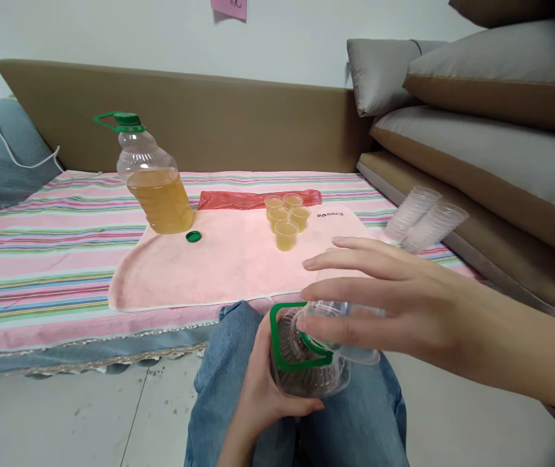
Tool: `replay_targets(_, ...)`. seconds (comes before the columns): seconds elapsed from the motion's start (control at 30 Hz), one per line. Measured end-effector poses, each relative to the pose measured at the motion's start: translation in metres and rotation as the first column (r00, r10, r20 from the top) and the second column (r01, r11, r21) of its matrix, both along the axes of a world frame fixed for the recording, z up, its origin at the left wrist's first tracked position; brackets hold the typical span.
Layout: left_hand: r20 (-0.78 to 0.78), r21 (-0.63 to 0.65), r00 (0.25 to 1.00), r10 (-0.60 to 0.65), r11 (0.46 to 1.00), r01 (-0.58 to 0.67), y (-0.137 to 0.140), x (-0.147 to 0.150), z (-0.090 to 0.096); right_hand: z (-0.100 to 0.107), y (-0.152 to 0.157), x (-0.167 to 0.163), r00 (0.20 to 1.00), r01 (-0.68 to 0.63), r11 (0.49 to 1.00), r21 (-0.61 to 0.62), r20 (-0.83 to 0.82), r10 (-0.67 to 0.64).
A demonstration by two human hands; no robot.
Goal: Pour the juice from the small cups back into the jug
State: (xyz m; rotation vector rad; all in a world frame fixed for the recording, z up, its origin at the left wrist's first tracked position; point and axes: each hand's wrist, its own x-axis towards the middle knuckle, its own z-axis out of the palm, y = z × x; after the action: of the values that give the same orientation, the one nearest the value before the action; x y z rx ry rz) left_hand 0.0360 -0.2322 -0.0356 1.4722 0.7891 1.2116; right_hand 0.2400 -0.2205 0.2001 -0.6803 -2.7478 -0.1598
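Left hand point(270, 395) grips the bottle point(316, 383); right hand point(404, 311) splays over clear plastic point(362, 354) at 2 o'clock, hold unclear. Fitting stage, imo; needs careful aligning next.

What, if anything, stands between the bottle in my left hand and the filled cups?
Your right hand and a clear plastic piece partly cover the bottle; beyond, across the pink towel, nothing visible blocks the filled cups.

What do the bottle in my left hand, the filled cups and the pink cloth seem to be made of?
The bottle in your left hand looks like glossy clear plastic: ribbed and see-through. Its green handle seems opaque plastic. The filled cups are probably thin, smooth plastic, since the liquid shows through. The pink cloth looks like matte fabric, unshiny; the exact fibre is unclear.
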Motion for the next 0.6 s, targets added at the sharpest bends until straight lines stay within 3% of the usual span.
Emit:
replay_targets(0.23, -0.034, 0.052, 0.999, 0.043, 0.998, -0.041, -0.001, -0.002, 0.009, -0.005, -0.011, -0.007, 0.998, -0.058, 0.969, 0.240, 0.033, 0.052)
replay_targets(0.37, 0.047, 0.117, 0.997, 0.065, 0.991, -0.070, 0.005, 0.002, 0.007, -0.008, -0.017, 0.004, 1.000, -0.001, 0.958, 0.286, 0.018, -0.004)
replay_targets(0.5, 0.081, 0.099, 0.994, 0.075, 0.992, -0.082, 0.011, 0.005, 0.009, -0.025, -0.015, 0.026, 0.977, 0.183, 0.973, 0.138, -0.133, -0.165)
replay_targets(0.6, -0.002, 0.049, 0.990, 0.140, 0.989, -0.140, 0.011, 0.001, 0.010, -0.059, -0.002, 0.047, 0.850, 0.292, 0.950, -0.114, -0.425, -0.312)
